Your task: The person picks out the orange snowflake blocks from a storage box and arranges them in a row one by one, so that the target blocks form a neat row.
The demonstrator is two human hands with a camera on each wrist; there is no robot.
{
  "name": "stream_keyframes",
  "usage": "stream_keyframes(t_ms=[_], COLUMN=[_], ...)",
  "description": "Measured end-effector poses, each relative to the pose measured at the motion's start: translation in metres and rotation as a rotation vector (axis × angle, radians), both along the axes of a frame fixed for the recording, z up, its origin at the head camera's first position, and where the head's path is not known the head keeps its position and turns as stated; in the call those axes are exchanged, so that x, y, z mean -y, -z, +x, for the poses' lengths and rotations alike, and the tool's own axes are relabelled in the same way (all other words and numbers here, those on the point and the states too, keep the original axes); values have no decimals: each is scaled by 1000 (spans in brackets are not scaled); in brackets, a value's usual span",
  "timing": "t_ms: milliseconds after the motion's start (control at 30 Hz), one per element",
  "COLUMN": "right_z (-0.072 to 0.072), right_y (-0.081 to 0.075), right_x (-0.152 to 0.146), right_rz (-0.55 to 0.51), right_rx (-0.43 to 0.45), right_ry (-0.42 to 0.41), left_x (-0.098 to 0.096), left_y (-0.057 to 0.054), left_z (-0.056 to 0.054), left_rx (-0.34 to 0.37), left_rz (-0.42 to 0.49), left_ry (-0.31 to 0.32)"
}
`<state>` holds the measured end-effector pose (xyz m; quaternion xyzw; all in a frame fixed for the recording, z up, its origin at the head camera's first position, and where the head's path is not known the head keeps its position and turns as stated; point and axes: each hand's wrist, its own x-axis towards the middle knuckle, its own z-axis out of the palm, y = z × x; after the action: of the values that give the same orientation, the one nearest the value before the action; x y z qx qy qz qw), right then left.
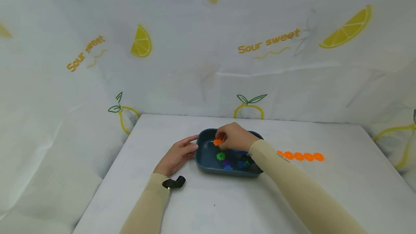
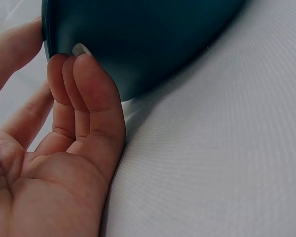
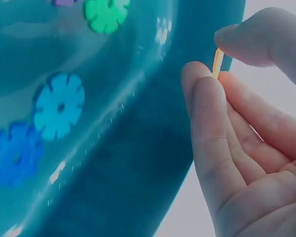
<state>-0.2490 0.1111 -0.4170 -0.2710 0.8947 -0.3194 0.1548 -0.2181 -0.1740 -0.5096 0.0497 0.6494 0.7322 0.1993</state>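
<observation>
My right hand (image 1: pixel 236 137) pinches an orange flower-shaped plastic disc (image 1: pixel 217 142) over the left part of a dark teal tray (image 1: pixel 224 172). The right wrist view shows that disc edge-on, between thumb and fingertips. My left hand (image 1: pixel 176 156) is at the tray's left end; its fingertips (image 2: pixel 96 81) touch the outer wall, with fingers loosely bent. Inside the tray lie a green notched disc (image 1: pixel 221 156), a purple one (image 1: pixel 226 163) and several blue ones (image 3: pixel 71 96). The right forearm hides part of the tray's right end.
To the right of the tray, several orange discs (image 1: pixel 299 156) lie in a straight row on the white table (image 1: pixel 208 205), the row's left end partly behind the right sleeve. A white cloth printed with lemons (image 1: pixel 188 46) hangs behind the table.
</observation>
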Motion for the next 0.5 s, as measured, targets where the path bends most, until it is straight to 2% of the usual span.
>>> stream_keyframes(t_ms=[300, 500], right_z=[8, 21], right_y=[-14, -18], right_x=[-50, -98], right_rz=[-56, -79], right_rx=[-74, -105], right_ry=[89, 201], left_x=[-3, -2], left_y=[1, 0], left_z=[3, 5], left_rx=[-7, 2], left_rz=[-18, -28], left_ry=[-29, -34])
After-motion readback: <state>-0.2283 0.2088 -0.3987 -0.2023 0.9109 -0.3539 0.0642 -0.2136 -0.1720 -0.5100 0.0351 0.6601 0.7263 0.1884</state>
